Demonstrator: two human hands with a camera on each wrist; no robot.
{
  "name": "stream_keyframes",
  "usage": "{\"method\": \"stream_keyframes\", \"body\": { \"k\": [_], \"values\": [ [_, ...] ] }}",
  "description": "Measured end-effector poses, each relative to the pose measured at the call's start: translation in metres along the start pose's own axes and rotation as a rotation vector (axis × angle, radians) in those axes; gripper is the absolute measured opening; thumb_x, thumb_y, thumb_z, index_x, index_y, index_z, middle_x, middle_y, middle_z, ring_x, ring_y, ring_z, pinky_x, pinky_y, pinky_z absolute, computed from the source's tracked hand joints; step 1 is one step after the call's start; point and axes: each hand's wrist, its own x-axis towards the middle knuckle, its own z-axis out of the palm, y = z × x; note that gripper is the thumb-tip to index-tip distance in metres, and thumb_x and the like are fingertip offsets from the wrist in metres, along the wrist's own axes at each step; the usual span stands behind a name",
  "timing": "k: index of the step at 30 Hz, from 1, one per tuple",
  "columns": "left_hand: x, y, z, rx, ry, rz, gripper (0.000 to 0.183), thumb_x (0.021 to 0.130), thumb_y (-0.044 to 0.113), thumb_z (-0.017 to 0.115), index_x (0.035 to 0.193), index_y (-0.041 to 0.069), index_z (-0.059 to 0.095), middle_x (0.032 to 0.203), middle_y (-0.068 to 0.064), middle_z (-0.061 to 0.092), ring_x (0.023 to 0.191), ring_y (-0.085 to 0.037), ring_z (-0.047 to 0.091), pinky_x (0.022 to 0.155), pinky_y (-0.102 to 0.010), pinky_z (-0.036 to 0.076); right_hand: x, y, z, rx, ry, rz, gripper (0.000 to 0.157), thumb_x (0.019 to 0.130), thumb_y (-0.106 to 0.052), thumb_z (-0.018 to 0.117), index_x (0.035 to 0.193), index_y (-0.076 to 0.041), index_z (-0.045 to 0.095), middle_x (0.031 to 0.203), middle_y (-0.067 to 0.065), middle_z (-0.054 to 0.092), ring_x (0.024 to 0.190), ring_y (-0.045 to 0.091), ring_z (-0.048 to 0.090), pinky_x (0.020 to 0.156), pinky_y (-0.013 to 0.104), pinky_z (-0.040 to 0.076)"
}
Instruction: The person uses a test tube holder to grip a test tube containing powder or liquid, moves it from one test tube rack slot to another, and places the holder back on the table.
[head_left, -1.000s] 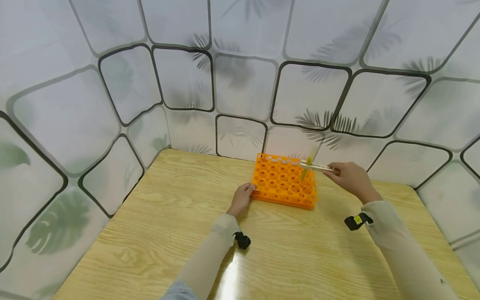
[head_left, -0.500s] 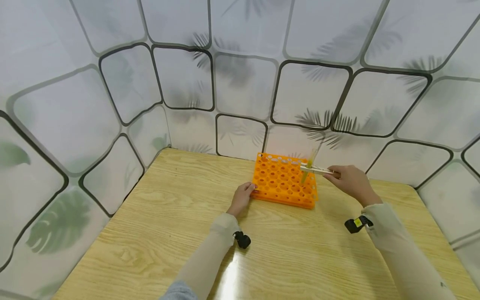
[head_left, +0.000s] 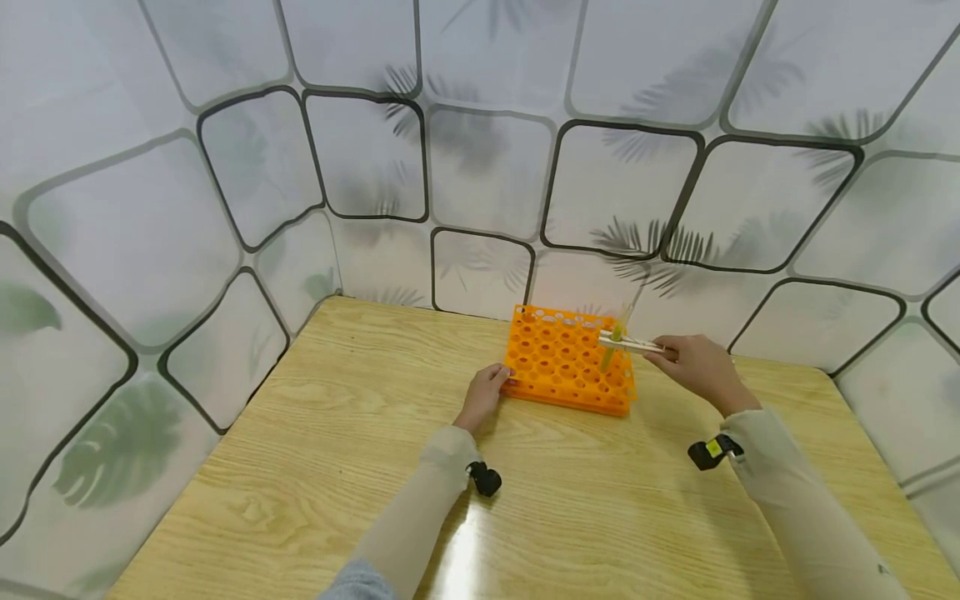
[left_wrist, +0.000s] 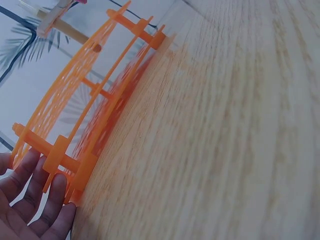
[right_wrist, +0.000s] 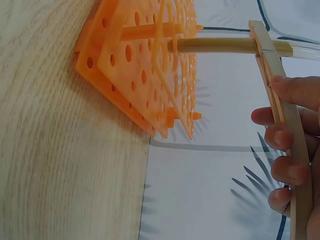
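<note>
An orange test tube rack [head_left: 562, 358] with tiers of round holes stands on the table. My left hand [head_left: 483, 396] grips its near left end; in the left wrist view the fingers [left_wrist: 35, 185] lie against the end posts. My right hand [head_left: 699, 367] holds a wooden test tube clamp [right_wrist: 287, 115] by its handle. The clamp's far end is closed around a glass test tube [right_wrist: 215, 46] containing yellowish liquid. Slightly tilted, the tube hangs over the rack's right part, its lower tip at the top tier and seemingly just inside a hole.
The rack and hands are on a wood-grain table [head_left: 337, 433]. Behind it and on both sides rises a pale patterned wall covering [head_left: 480, 167], close to the rack's back edge. Each wrist carries a small black camera [head_left: 483, 480].
My right hand has come down a little with the clamp and test tube, and the tube's tip sits slightly lower against the rack. The left hand and rack stay in place.
</note>
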Motion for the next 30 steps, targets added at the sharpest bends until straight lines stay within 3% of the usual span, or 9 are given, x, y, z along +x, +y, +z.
{"method": "stream_keyframes", "body": {
  "k": [4, 21, 30],
  "values": [
    [0.0, 0.0, 0.0, 0.005, 0.002, -0.003, 0.034, 0.102, 0.018, 0.039, 0.109, -0.006, 0.061, 0.115, -0.022, 0.062, 0.106, -0.034, 0.059, 0.091, -0.042, 0.047, 0.0, 0.001, 0.003, 0.006, -0.004, 0.003, 0.038, 0.092, -0.031, 0.059, 0.109, 0.002, 0.066, 0.073, 0.009, 0.07, 0.046, 0.008, 0.048, 0.043, 0.026, 0.037],
    [0.002, 0.0, 0.0, 0.013, 0.015, -0.027, 0.034, 0.102, 0.02, 0.039, 0.109, -0.005, 0.062, 0.114, -0.021, 0.063, 0.105, -0.032, 0.06, 0.09, -0.04, 0.047, -0.002, 0.006, 0.015, 0.0, 0.013, -0.008, 0.04, 0.091, -0.033, 0.06, 0.108, 0.002, 0.067, 0.072, 0.009, 0.07, 0.047, 0.007, 0.051, 0.044, 0.027, 0.041],
    [0.002, 0.0, 0.0, 0.013, 0.019, -0.033, 0.034, 0.102, 0.02, 0.04, 0.108, -0.005, 0.062, 0.113, -0.021, 0.064, 0.104, -0.031, 0.06, 0.089, -0.039, 0.047, -0.002, 0.009, 0.021, -0.006, 0.024, -0.01, 0.035, 0.091, -0.03, 0.061, 0.105, 0.001, 0.067, 0.064, 0.004, 0.066, 0.043, 0.008, 0.043, 0.042, 0.026, 0.034]
  ]
}}
